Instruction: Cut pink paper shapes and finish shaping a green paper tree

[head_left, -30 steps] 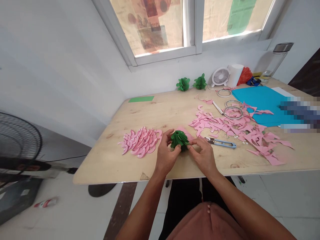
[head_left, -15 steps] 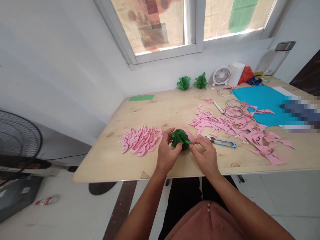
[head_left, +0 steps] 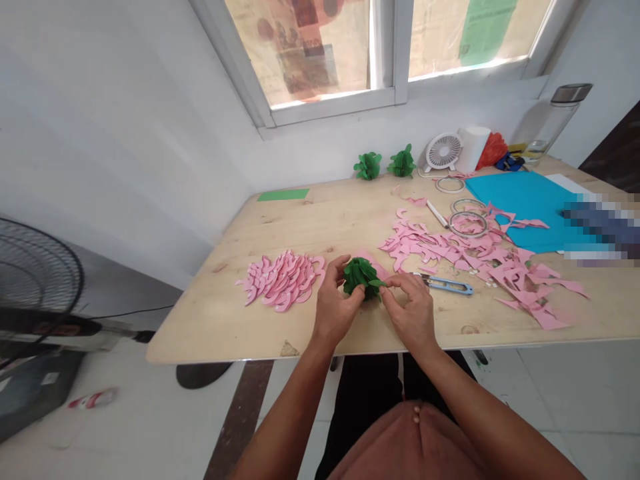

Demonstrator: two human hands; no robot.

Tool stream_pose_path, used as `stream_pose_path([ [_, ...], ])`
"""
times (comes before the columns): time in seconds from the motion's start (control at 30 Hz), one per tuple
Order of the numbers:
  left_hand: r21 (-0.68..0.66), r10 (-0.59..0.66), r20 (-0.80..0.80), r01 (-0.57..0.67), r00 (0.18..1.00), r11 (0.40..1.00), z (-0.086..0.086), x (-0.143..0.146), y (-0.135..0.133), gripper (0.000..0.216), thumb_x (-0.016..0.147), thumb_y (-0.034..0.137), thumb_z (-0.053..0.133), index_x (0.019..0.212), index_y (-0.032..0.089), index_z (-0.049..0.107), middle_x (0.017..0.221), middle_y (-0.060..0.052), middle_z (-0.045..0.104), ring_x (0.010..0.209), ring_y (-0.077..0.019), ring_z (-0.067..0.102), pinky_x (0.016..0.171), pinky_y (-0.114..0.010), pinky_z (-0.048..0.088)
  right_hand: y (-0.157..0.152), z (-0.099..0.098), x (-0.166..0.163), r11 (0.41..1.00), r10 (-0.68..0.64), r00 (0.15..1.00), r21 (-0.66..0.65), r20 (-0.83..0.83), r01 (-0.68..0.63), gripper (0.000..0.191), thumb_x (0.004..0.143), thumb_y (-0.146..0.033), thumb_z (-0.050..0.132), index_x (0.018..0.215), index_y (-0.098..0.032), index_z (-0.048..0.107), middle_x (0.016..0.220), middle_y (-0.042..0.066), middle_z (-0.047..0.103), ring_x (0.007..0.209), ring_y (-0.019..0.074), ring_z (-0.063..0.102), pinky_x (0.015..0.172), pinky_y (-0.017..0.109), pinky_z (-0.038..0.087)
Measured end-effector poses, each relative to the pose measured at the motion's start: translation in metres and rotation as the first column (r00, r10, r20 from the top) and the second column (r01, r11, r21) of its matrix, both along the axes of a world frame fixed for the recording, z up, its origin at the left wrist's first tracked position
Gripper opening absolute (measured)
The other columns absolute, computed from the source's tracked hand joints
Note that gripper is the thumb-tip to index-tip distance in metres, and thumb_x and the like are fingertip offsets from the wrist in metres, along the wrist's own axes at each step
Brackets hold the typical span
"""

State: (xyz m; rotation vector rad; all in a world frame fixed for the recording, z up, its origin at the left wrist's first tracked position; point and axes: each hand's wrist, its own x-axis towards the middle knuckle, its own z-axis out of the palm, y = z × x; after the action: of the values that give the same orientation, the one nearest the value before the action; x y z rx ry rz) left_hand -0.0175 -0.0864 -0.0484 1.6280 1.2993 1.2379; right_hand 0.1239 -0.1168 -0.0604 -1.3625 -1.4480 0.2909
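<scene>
A dark green paper ball of layered petals (head_left: 361,275) is between my hands near the table's front edge. My left hand (head_left: 336,297) wraps round its left side, thumb pressed on the front. With thumb and forefinger, my right hand (head_left: 411,308) pinches one green petal (head_left: 376,283) at the ball's right. Partly hidden behind the ball lies a pink paper piece (head_left: 374,260). Just beyond my right hand are blue thread snips (head_left: 447,285), their blades partly covered by the fingers. To the left is a pile of curved pink paper cut-outs (head_left: 287,280).
Pink paper scraps (head_left: 470,250), tape rolls (head_left: 468,224) and a white pen (head_left: 437,215) lie to the right. Two green paper balls (head_left: 368,166), a small fan (head_left: 443,152) and a glass bottle (head_left: 557,123) stand along the back. Blue sheets (head_left: 535,207) are at the right.
The petal pinched by my right hand now stands out a little more to the right of the ball. Both hands keep nearly the same place.
</scene>
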Motion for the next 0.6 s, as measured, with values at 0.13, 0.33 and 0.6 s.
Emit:
stream_pose_path([
  [0.13, 0.003, 0.005, -0.008, -0.005, 1.0, 1.0, 0.0002, 0.0, -0.0001, 0.052, 0.07, 0.016, 0.061, 0.12, 0.024, 0.047, 0.106, -0.004, 0.063, 0.099, -0.0191, 0.06, 0.088, -0.036, 0.046, 0.0011, -0.0005, -0.0024, 1.0, -0.022, 0.996, -0.005, 0.081, 0.023, 0.007, 0.08, -0.022, 0.057, 0.073, -0.022, 0.059, 0.079, 0.003, 0.066, 0.083, 0.0223, 0.055, 0.079, 0.038, 0.038],
  [0.33, 0.012, 0.013, -0.021, -0.013, 1.0, 1.0, 0.0002, -0.0008, -0.0002, 0.052, 0.07, 0.016, 0.061, 0.12, 0.023, 0.047, 0.105, -0.005, 0.063, 0.099, -0.0189, 0.06, 0.087, -0.035, 0.046, 0.006, -0.0038, -0.0016, 0.999, -0.054, 0.99, 0.015, 0.133, 0.052, 0.007, 0.079, -0.022, 0.059, 0.072, -0.021, 0.058, 0.077, 0.002, 0.066, 0.082, 0.0216, 0.055, 0.078, 0.036, 0.036],
  [0.6, 0.009, 0.012, -0.025, -0.012, 1.0, 1.0, -0.0016, -0.0012, -0.0003, 0.051, 0.071, 0.017, 0.061, 0.12, 0.024, 0.046, 0.106, -0.005, 0.062, 0.101, -0.0192, 0.059, 0.087, -0.035, 0.046, 0.007, -0.0074, 0.002, 0.996, -0.092, 0.988, 0.022, 0.125, 0.09, 0.008, 0.078, -0.022, 0.058, 0.071, -0.021, 0.058, 0.076, 0.002, 0.065, 0.082, 0.0214, 0.055, 0.077, 0.035, 0.036],
])
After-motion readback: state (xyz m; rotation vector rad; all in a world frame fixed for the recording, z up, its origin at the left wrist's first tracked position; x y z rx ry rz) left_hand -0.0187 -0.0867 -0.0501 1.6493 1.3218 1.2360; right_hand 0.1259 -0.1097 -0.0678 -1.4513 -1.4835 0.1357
